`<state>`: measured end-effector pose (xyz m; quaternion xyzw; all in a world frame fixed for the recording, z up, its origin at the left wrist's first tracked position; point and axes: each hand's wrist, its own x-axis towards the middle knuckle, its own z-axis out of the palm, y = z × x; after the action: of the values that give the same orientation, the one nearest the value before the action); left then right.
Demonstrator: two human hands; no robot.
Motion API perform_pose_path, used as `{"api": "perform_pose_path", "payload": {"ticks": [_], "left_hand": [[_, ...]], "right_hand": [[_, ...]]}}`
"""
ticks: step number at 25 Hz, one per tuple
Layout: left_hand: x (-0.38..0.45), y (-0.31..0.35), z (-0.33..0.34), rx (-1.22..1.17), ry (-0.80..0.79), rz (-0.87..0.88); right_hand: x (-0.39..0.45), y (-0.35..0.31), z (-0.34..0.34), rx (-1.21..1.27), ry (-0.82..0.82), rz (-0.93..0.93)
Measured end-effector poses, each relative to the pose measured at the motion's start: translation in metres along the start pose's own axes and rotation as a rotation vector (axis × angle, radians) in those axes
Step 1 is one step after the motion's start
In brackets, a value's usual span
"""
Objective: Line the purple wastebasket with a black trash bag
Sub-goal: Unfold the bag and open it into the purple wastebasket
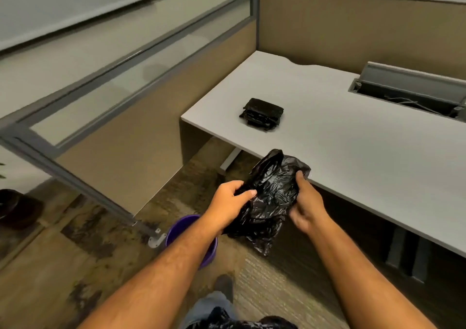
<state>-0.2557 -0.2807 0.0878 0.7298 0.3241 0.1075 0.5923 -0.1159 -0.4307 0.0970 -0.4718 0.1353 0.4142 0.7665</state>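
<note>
A crumpled black trash bag (271,197) hangs in the air in front of the desk edge, held between both hands. My left hand (228,202) grips its left side with the thumb pressed into the plastic. My right hand (306,207) grips its right side. The purple wastebasket (176,229) stands on the floor below my left forearm, which hides much of its rim. A folded stack of black trash bags (262,114) lies on the white desk (365,147), apart from my hands.
Beige cubicle partitions (126,139) with grey frames wall the left and back. An open cable tray (408,94) sits in the desk at right. A dark pot (15,207) stands on the floor far left. More black plastic (239,323) and my shoe (224,284) show at the bottom.
</note>
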Motion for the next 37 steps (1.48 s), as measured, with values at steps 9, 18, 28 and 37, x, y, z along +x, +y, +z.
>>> {"api": "perform_pose_path", "payload": {"ticks": [9, 18, 28, 37], "left_hand": [[-0.024, -0.03, -0.048, -0.235, 0.281, -0.16], [-0.025, -0.064, -0.153, -0.592, 0.124, -0.296], [0.02, -0.155, -0.296, -0.025, 0.37, -0.402], [0.012, -0.111, -0.278, 0.017, -0.386, 0.19]], "right_hand": [[-0.05, 0.072, 0.017, -1.209, -0.336, -0.806], [-0.014, 0.141, 0.072, -0.836, -0.082, -0.449], [0.006, 0.208, 0.137, -0.19, 0.11, -0.194], [-0.006, 0.232, 0.191, -0.449, -0.162, -0.155]]}}
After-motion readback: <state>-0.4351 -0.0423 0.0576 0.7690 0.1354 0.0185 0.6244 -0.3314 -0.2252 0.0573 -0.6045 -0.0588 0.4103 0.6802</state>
